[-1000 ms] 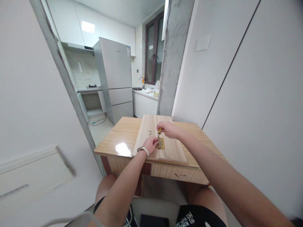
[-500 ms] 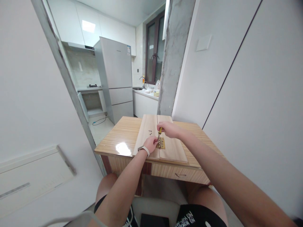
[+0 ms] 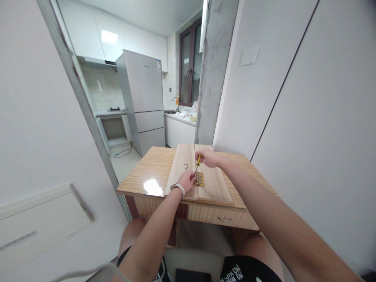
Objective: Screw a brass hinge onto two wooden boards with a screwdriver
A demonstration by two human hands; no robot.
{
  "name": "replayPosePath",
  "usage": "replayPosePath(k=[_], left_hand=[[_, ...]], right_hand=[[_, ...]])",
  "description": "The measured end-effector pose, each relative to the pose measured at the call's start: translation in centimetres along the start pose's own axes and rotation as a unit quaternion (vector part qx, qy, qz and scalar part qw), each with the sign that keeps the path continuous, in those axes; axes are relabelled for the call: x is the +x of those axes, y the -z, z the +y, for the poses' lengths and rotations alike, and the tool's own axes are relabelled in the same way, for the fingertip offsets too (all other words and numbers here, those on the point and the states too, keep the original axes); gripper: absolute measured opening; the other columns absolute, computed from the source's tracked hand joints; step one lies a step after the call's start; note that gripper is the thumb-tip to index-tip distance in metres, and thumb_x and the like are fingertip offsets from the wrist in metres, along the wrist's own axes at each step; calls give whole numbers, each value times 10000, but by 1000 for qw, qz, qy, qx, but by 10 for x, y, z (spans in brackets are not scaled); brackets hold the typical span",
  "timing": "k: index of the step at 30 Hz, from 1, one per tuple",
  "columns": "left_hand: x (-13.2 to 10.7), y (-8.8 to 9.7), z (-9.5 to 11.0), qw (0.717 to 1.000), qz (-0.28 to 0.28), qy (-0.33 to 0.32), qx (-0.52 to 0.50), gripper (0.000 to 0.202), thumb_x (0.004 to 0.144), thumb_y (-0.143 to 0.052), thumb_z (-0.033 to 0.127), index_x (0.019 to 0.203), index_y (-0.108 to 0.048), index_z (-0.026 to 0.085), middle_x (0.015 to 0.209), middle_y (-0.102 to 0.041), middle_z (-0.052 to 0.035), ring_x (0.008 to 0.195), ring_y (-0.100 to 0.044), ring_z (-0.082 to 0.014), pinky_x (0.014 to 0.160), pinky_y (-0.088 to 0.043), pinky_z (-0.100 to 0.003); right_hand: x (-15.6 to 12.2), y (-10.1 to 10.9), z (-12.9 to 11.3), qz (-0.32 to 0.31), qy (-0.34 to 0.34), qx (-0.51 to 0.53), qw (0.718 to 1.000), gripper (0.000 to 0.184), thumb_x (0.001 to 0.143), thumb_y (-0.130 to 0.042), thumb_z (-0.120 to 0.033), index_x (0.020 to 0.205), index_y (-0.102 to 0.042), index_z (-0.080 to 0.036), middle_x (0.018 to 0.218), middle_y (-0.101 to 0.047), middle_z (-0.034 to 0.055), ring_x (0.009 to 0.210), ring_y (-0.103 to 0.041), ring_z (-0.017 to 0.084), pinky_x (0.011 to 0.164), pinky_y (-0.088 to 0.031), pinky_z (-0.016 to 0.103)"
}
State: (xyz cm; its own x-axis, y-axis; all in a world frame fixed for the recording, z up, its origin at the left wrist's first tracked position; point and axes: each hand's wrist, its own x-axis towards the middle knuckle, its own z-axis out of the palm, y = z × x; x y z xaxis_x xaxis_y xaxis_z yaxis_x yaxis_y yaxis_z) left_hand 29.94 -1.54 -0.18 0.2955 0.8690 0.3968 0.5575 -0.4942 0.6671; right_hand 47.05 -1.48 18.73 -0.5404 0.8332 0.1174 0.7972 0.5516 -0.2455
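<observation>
Two pale wooden boards (image 3: 214, 186) lie side by side on a wooden table (image 3: 149, 170). A brass hinge (image 3: 201, 179) sits across their seam. My right hand (image 3: 209, 158) is closed around a yellow-handled screwdriver (image 3: 198, 161), its tip pointing down at the hinge's left edge. My left hand (image 3: 187, 180), with a white watch band on the wrist, is pinched at the hinge beside the screwdriver tip; what it pinches is too small to make out. A few loose screws (image 3: 186, 166) lie on the left board.
The table has a drawer (image 3: 223, 217) in front, above my knees. A concrete pillar (image 3: 213, 74) and white wall stand behind it. To the left, a doorway opens onto a kitchen with a fridge (image 3: 143, 100), counter and sink.
The hands stay at the hinge; the screwdriver handle has tilted slightly. The view has shifted a little.
</observation>
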Motion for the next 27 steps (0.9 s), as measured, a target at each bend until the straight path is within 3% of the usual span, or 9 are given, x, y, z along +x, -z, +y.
replayPosePath(k=[11,20,27], left_hand=[[0,-1,1,1000,-1,7,-20,108,891,-650,91,859,-620,190,835,-678,-5,767,-609,-152,747,-480,-268],[-1,1,5,1000,-1,9,-17,107,876,-654,108,820,-624,194,822,-680,-13,769,-611,-166,761,-495,-287],[0,-1,1,1000,-5,8,-21,92,882,-650,105,850,-637,191,831,-687,-10,768,-616,-160,749,-487,-275]], right_hand=[[8,-2,-10,-14,55,-101,993,308,780,-609,27,952,-744,-190,980,-761,57,880,-664,179,737,-415,229],[13,4,-29,-41,11,-130,991,281,763,-678,4,939,-752,-202,988,-777,65,858,-677,193,690,-413,243],[14,1,-36,-33,-7,-163,986,159,845,-673,-125,972,-749,-184,1020,-778,129,903,-697,243,685,-426,283]])
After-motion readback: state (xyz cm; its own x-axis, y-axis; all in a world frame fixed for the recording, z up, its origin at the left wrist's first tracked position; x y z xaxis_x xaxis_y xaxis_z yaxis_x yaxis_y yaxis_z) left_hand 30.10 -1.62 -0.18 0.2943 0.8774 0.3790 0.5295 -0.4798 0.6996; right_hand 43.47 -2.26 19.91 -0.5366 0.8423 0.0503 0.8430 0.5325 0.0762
